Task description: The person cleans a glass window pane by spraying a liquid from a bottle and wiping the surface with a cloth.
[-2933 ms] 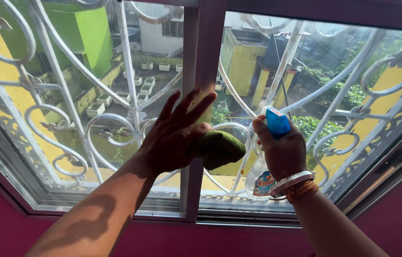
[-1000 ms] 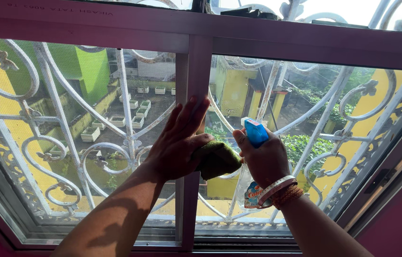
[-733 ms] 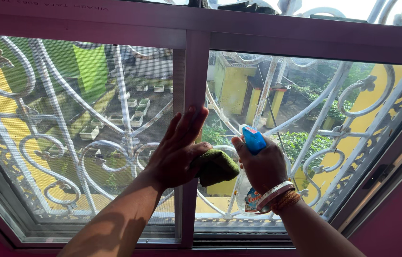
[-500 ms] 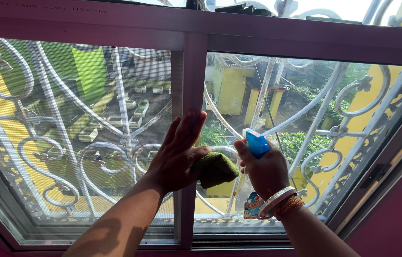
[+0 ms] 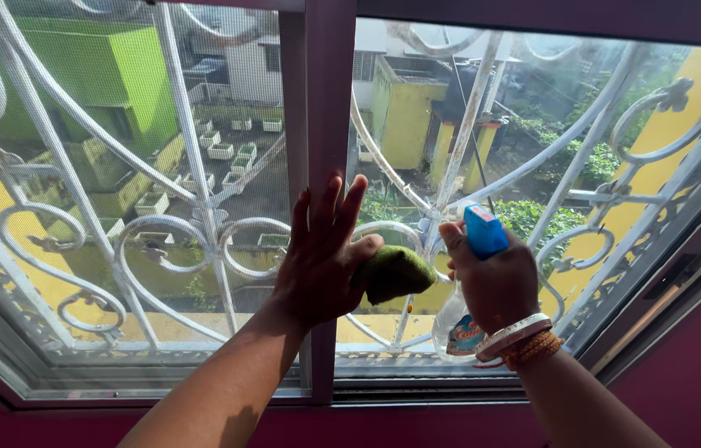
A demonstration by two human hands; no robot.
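My left hand lies flat against the maroon centre post of a sliding window, fingers spread upward, with a green cloth pinched under the thumb and bulging out to the right. My right hand is closed round a clear spray bottle with a blue trigger head, held close to the right glass pane beside the cloth. Bangles circle the right wrist.
The left pane has a fine mesh screen. A white scrolled iron grille stands outside both panes. Beyond are green and yellow buildings and plants. A maroon wall runs below and to the right of the frame.
The view has dropped, so the window's top rail is out of sight. Both hands keep their grip and sit slightly right and lower in the picture; the left hand stays on the post.
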